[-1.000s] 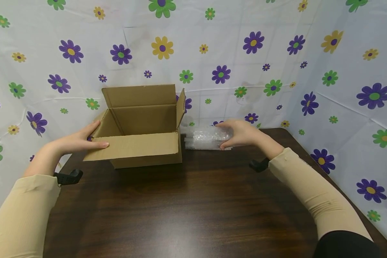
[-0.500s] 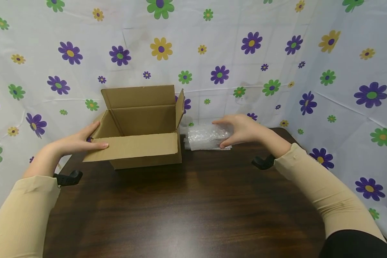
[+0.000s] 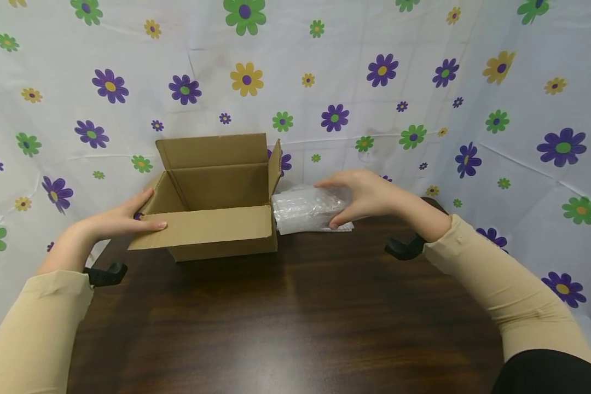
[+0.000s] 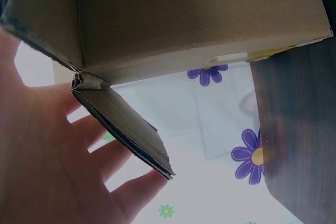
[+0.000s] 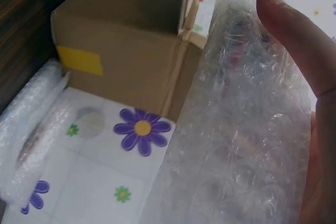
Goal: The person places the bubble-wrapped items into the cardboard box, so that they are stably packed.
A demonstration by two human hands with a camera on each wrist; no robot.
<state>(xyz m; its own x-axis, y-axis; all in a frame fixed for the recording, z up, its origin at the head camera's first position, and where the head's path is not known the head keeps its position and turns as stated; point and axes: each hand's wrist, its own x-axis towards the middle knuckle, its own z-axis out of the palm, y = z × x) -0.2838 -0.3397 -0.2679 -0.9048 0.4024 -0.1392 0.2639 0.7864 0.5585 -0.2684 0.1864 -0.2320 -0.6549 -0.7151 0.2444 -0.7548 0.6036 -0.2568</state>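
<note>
A brown cardboard box (image 3: 226, 250) stands at the back left of the table, its top flaps spread. My left hand (image 3: 115, 219) holds its left front corner, thumb on the front flap (image 3: 212, 225). Fingers (image 4: 139, 190) show behind the side flap (image 4: 134, 127) in the left wrist view. My right hand (image 3: 366, 197) grips a bubble-wrapped package (image 3: 302, 209), raised just right of the box. Faint dark and reddish shapes show through its wrap in the right wrist view; what is inside cannot be told.
Another piece of bubble wrap (image 5: 34, 124) lies on the dark wooden table (image 3: 295, 306), right of the box and under the held package. A flower-print cloth (image 3: 295, 65) hangs close behind the box and along the right. Yellow tape (image 5: 80, 60) marks the box's side.
My right hand has lifted the bubble-wrapped package off the pile and moved it left, up to the box's right side. The left hand and the box have stayed put.
</note>
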